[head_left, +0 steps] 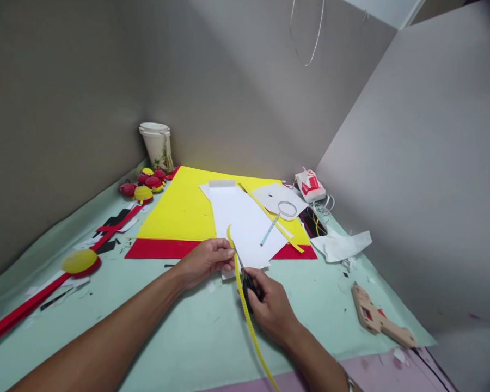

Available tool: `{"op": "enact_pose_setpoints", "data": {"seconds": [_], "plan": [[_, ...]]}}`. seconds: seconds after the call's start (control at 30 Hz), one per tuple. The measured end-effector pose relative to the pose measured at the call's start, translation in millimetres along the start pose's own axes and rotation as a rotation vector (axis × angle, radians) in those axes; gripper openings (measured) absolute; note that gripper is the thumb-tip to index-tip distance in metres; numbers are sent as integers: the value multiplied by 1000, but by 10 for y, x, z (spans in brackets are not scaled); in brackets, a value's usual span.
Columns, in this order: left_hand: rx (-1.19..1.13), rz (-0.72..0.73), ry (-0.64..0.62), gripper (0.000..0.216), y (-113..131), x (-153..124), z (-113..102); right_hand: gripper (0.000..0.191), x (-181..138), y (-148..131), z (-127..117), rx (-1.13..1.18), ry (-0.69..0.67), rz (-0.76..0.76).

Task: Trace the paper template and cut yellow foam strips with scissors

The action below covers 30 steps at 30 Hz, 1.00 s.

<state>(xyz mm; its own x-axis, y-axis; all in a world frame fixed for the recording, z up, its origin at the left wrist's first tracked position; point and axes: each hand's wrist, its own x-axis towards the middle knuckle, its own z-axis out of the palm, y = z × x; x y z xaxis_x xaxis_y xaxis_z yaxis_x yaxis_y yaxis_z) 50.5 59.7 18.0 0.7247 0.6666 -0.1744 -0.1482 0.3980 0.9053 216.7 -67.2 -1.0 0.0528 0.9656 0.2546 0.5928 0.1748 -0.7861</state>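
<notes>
Nearest: yellow strip (249,318), long axis running from near edge up to left hand (206,261), fingers pinched on its top end. Right hand (271,310) just right of strip, closed round scissors (249,283), blades angled up-left across it, over white paper (245,223).

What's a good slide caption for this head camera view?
Left hand pinches a yellow strip while right hand works scissors beside white paper.

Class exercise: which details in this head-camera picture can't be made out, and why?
- Scissors: handles hidden inside the right hand.
- Yellow strip: lower end cut off by the bottom edge.
- Printing on the red-and-white packet: too small to read.
- Left hand covers the white paper edge.
</notes>
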Motion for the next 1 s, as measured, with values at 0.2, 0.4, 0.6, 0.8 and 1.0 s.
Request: {"op": "enact_pose_setpoints", "data": {"seconds": [0.2,0.4,0.6,0.8,1.0], "plan": [[5,14,31,17,10,7,-2,37,23,-43,-16,76,-18,28],[8,-2,31,18,9,7,19,36,26,-63,-15,66,-41,17],[10,4,7,17,5,2,24,36,25,-65,-14,44,-42,18],[9,3,2,15,3,-1,19,36,18,-62,-18,34,-43,-1],[1,-8,1,16,-4,12,13,38,1,-35,-15,18,-37,-24]]}}
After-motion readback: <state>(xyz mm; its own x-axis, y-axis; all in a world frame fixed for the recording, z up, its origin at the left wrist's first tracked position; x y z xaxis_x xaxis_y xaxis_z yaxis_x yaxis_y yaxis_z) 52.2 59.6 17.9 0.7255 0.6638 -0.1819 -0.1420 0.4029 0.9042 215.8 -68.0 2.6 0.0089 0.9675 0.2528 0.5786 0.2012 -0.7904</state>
